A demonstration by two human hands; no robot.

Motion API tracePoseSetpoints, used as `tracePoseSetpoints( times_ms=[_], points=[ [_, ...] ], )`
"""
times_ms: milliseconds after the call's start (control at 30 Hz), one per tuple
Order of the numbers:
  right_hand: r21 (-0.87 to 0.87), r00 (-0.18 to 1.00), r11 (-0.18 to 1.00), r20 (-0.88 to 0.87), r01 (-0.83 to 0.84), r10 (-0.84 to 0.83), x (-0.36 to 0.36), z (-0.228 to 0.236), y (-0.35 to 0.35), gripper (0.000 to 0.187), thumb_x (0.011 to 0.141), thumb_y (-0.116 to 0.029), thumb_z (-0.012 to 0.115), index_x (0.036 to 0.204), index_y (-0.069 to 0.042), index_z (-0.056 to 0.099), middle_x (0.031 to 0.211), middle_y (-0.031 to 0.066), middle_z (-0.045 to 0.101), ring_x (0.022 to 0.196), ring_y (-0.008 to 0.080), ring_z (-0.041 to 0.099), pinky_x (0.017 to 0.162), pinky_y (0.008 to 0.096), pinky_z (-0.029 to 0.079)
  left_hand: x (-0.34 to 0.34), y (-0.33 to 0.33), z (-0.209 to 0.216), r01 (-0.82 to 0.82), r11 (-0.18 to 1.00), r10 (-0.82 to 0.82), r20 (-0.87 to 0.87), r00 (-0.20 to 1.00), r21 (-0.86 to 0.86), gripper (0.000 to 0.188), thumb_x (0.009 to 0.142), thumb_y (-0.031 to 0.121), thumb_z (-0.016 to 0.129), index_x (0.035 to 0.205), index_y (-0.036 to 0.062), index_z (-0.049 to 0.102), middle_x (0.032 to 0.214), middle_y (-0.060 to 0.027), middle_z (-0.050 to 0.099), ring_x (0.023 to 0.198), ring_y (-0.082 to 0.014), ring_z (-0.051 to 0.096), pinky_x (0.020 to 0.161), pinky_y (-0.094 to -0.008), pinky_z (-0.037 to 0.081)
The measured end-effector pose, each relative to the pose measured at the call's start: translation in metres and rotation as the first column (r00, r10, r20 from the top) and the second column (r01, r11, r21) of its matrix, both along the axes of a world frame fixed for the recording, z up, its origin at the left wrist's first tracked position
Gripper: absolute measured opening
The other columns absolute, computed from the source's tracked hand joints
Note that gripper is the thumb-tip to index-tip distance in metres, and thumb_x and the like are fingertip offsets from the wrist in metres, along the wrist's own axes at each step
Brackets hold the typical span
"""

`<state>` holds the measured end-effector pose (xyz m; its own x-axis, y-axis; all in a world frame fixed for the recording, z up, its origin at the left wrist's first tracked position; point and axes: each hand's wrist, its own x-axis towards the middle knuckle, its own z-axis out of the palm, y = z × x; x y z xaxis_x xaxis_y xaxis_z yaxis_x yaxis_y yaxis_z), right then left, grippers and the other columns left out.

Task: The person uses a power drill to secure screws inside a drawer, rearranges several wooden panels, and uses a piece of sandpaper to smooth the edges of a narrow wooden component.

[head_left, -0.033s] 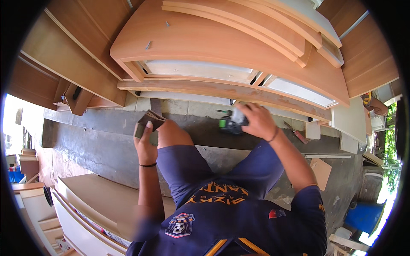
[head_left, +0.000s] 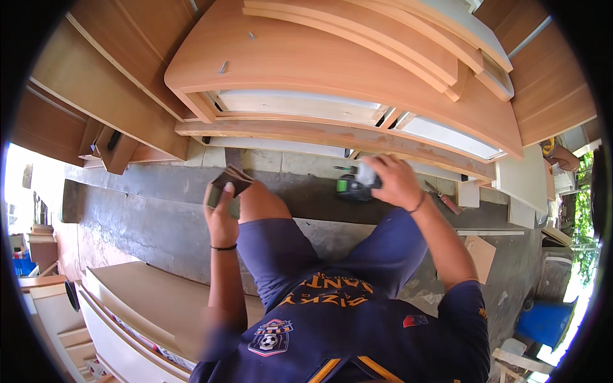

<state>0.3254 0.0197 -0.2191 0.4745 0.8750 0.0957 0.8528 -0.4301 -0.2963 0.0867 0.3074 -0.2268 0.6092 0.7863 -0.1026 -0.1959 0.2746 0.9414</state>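
Observation:
In my left hand (head_left: 222, 207) is a small brown open box (head_left: 231, 182), perhaps cardboard, pinched at its near side with the thumb uppermost. It sits just beside my left knee. The box's contents cannot be made out. My right hand (head_left: 394, 182) grips a compact black, grey and green power tool (head_left: 356, 185) from its right side. The tool is slightly blurred and its exact kind is unclear. It is held over the floor beyond my right knee, close to the front of a wooden cabinet frame (head_left: 332, 135).
Two screws (head_left: 223, 67) lie on the orange-brown wooden top (head_left: 287, 60). Curved wooden strips (head_left: 357, 38) are stacked at its far side. A red-handled tool (head_left: 449, 203) lies on the floor at right. Boards (head_left: 147, 297) stand at lower left; a blue container (head_left: 544, 324) stands at lower right.
Both hands, with the box and the power tool, have shifted slightly to the right in the picture. Each hand keeps its hold.

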Motion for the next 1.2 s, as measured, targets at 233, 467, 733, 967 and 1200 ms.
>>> tracePoseSetpoints(
  times_ms=[233, 467, 733, 967, 1200],
  points=[
    [-0.070, 0.972, 0.972, 0.095, 0.224, -0.217, 0.018, 0.012, -0.073, 0.067, 0.059, -0.009, 0.071, 0.122, -0.010, 0.052, 0.115, 0.0129, 0.054, 0.114, 0.0326, 0.047, 0.094, 0.0442, 0.038, 0.008, -0.011, -0.051, 0.241, 0.961, -0.232, -0.078, 0.969, 0.138, 0.021, 0.088, 0.009, 0.059, 0.106, -0.0004, 0.058, 0.100, -0.0049, 0.061, 0.093, -0.0132, 0.054, 0.084, -0.0260, 0.041],
    [-0.284, 0.958, 0.921, 0.183, 0.266, -0.220, -0.010, 0.016, -0.043, 0.074, 0.061, -0.013, 0.078, 0.128, -0.009, 0.047, 0.131, 0.0123, 0.044, 0.119, 0.0325, 0.043, 0.100, 0.0461, 0.033, 0.016, -0.024, -0.047, 0.345, 0.933, -0.344, 0.029, 0.939, -0.102, 0.010, 0.090, 0.008, 0.060, 0.096, 0.0044, 0.053, 0.086, 0.0019, 0.054, 0.080, -0.0057, 0.047, 0.071, -0.0204, 0.039],
    [0.022, 0.964, 0.999, 0.265, 0.031, -0.036, -0.033, 0.075, 0.078, 0.073, 0.074, -0.018, 0.070, 0.137, -0.005, 0.038, 0.141, 0.0183, 0.036, 0.118, 0.0362, 0.047, 0.095, 0.0436, 0.043, 0.009, -0.014, -0.048, 0.376, 0.926, -0.374, 0.058, 0.925, -0.025, 0.008, 0.090, 0.007, 0.059, 0.096, 0.0051, 0.053, 0.088, 0.0026, 0.055, 0.082, -0.0053, 0.048, 0.073, -0.0214, 0.040],
    [0.020, 0.946, 0.958, 0.154, 0.287, -0.287, -0.011, 0.066, 0.140, 0.060, 0.082, -0.013, 0.059, 0.137, -0.005, 0.037, 0.137, 0.0209, 0.041, 0.102, 0.0423, 0.056, 0.081, 0.0462, 0.052, -0.006, -0.016, -0.066, 0.364, 0.931, -0.364, -0.012, 0.931, 0.040, 0.007, 0.090, 0.006, 0.059, 0.096, 0.0057, 0.054, 0.085, 0.0038, 0.053, 0.080, -0.0048, 0.048, 0.071, -0.0206, 0.039],
    [0.096, 0.949, 0.984, 0.263, 0.152, -0.173, -0.057, 0.077, 0.110, 0.031, 0.084, -0.010, 0.052, 0.114, -0.005, 0.055, 0.092, 0.0105, 0.061, 0.067, 0.0344, 0.063, 0.057, 0.0435, 0.051, -0.017, -0.002, -0.077, 0.313, 0.949, -0.312, 0.039, 0.949, -0.028, 0.008, 0.089, 0.005, 0.060, 0.094, 0.0059, 0.054, 0.086, 0.0039, 0.052, 0.079, -0.0045, 0.046, 0.069, -0.0199, 0.037]
  ],
)
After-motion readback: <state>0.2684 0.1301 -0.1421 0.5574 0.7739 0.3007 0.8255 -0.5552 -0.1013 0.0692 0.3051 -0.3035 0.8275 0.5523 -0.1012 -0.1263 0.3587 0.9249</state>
